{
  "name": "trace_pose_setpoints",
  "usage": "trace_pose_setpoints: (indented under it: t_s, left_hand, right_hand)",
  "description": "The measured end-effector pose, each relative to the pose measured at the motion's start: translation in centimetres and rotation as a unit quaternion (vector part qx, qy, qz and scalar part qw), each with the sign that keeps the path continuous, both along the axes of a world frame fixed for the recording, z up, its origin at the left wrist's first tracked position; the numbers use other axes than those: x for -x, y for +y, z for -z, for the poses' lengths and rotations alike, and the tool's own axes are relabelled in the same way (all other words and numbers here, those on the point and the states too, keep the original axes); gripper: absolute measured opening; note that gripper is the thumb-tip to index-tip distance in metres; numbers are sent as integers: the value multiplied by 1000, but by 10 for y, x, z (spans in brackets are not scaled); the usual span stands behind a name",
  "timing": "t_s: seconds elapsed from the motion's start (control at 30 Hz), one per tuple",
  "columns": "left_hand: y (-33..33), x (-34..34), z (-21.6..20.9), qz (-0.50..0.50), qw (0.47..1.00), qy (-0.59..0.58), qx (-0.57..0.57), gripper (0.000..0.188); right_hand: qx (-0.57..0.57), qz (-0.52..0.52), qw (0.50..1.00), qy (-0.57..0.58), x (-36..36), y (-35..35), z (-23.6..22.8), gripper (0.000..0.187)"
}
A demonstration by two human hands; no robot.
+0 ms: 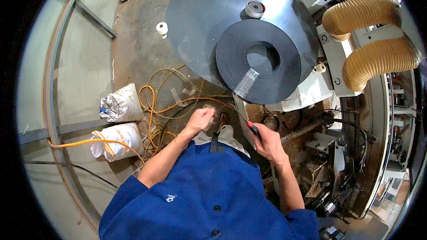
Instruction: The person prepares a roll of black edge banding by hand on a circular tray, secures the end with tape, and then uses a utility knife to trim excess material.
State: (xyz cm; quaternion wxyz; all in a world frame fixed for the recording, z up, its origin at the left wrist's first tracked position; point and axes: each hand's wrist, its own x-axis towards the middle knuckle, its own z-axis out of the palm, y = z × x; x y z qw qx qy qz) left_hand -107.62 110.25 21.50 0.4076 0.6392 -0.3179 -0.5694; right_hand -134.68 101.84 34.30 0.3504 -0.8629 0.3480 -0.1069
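Note:
My right hand (269, 144) is wrapped round the red and black handle of a screwdriver (252, 127). Its thin shaft points up and to the left, away from my body. In front of my waist, my left hand (200, 121) is closed, fingers curled in; whatever it may hold is hidden. Beyond both hands a large roll of black edge banding (231, 58) lies flat on a round grey metal disc (195, 26). Clear tape (247, 82) crosses the roll's near side. A smaller grey roll (255, 9) sits behind it on the disc.
Two white sacks (122, 102) stand on the floor at left, beside a tangled orange hose (153, 102). Ribbed tan ducts (378, 62) and machine housings rise at right. A white spool (162, 28) lies on the floor left of the disc.

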Motion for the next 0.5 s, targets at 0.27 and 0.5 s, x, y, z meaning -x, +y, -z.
trace_pose_setpoints:
  t_s: [0.27, 0.5]
  left_hand:
    - [39, -38, 52, 51, 998, -9, -39, 33]
    - [37, -34, 33, 98, 990, 72, -66, 19]
  right_hand:
    - [-181, 555, 812, -6, 105, 43, 128, 31]
    - [-170, 596, 776, 117, 144, -21, 232, 46]
